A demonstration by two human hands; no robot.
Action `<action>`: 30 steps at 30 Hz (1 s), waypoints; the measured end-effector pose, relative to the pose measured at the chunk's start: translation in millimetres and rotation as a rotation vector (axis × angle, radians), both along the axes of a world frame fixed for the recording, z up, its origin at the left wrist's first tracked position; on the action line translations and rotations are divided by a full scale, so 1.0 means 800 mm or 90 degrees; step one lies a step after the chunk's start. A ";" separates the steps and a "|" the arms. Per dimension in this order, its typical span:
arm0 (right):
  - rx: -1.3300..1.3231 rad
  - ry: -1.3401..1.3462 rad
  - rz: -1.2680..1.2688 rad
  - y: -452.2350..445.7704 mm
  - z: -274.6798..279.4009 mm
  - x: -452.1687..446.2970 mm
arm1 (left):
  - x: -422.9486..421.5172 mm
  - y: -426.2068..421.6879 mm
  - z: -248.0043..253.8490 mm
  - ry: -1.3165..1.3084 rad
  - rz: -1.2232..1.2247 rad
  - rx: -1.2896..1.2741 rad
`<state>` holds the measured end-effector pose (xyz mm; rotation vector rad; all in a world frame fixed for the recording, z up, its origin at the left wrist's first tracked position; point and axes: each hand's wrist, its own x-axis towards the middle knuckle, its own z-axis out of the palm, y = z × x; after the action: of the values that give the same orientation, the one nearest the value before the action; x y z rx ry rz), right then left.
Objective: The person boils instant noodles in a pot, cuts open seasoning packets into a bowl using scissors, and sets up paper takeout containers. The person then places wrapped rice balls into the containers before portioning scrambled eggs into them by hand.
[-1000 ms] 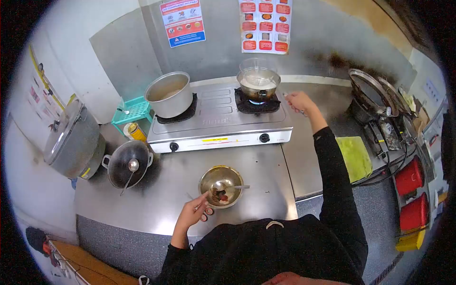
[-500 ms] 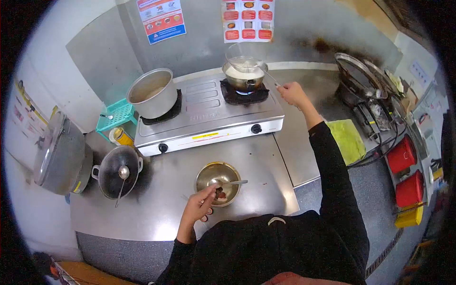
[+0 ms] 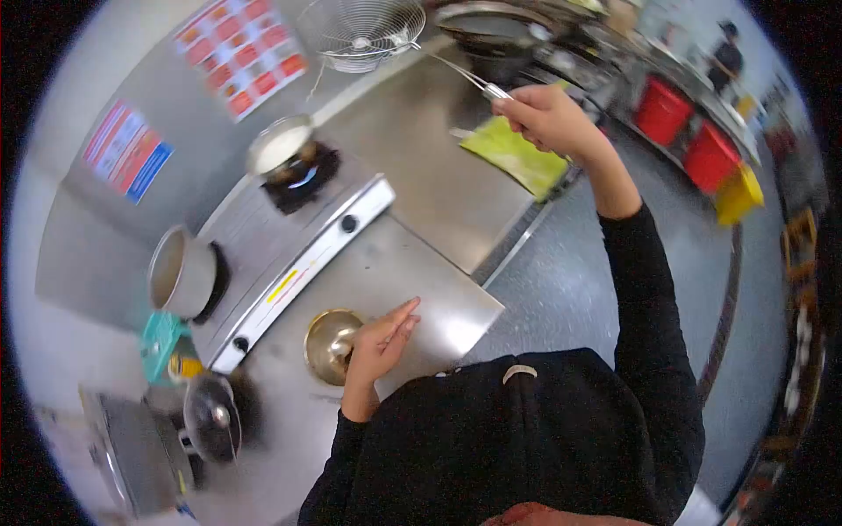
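At the top of the frame, the right hand (image 3: 551, 118) is curled tight around the handle of a wire strainer (image 3: 360, 39). The left hand (image 3: 384, 342), fingers stretched out, covers one edge of the metal bowl (image 3: 317, 340) below centre. Upper left, the red-and-white poster (image 3: 239, 54) and red-and-blue poster (image 3: 129, 151) are too blurred to read, as is the yellow label (image 3: 281, 286) on the stove (image 3: 272, 230).

Your sleeve (image 3: 645, 289) is black, your ring-patterned wire strainer (image 3: 360, 44) silver; before you are a gold-toned bowl (image 3: 323, 340), lime-green sheet (image 3: 519, 159), red bin (image 3: 662, 111) and teal basket (image 3: 158, 347).
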<state>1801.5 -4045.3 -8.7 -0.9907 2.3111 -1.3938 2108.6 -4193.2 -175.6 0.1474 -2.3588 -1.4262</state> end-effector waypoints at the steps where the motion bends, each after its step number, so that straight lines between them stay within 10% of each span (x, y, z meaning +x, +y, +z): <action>1: 0.011 0.022 -0.034 0.051 -0.003 0.013 | -0.018 0.012 0.003 -0.010 -0.033 0.023; 10: 0.112 -0.052 -0.533 0.437 -0.126 0.232 | -0.161 0.154 -0.023 0.019 -0.408 0.032; 20: 0.196 -0.182 -1.091 0.600 -0.456 0.422 | -0.242 0.297 -0.054 -0.120 -0.582 0.012; 30: 0.697 -0.225 -1.072 0.685 -0.666 0.436 | -0.190 0.200 -0.048 -0.102 -0.350 0.030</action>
<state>2150.0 -3497.6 -541.4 1.6067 2.6856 -0.0982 1956.6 -4033.2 -213.7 -0.4226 -2.6219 -1.7641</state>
